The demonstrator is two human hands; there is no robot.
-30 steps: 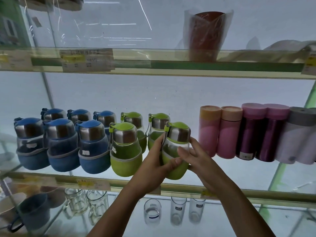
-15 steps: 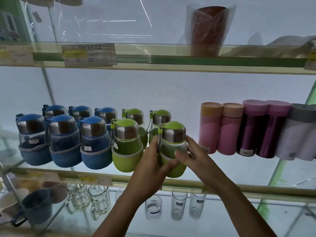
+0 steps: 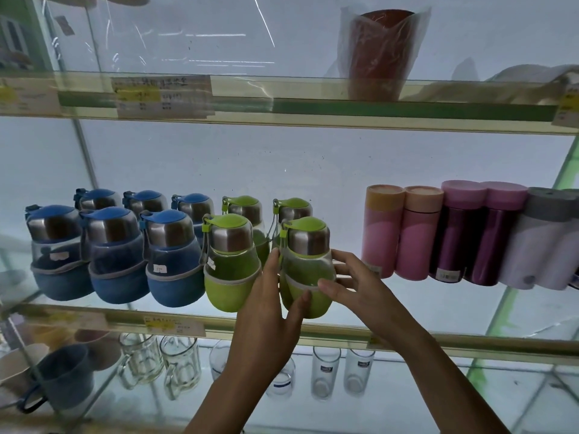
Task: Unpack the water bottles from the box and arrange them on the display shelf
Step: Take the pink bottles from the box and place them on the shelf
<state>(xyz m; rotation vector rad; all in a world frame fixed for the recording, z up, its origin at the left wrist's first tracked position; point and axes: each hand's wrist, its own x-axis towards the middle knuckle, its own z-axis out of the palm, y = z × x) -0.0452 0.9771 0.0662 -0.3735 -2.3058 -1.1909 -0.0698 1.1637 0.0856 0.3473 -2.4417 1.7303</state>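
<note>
A green water bottle (image 3: 308, 267) with a steel collar and green lid stands at the front of the glass display shelf (image 3: 313, 328). My left hand (image 3: 269, 311) grips its left side with the thumb across the lower front. My right hand (image 3: 354, 286) holds its right side, thumb on the front and fingers behind. Another green bottle (image 3: 232, 264) stands close to its left, and two more green ones (image 3: 293, 209) stand in the row behind. Several blue bottles (image 3: 116, 255) of the same shape fill the shelf's left part. No box is in view.
Pink tubes (image 3: 382, 233), purple flasks (image 3: 454, 233) and pale grey flasks (image 3: 539, 242) stand to the right on the same shelf. Drinking glasses (image 3: 326, 371) and glass mugs (image 3: 181, 364) sit on the shelf below. A plastic-wrapped red cup (image 3: 379, 51) stands on the upper shelf.
Both hands have shifted the held green bottle a little to the left, closer to the neighbouring front green bottle. The view has tilted slightly.
</note>
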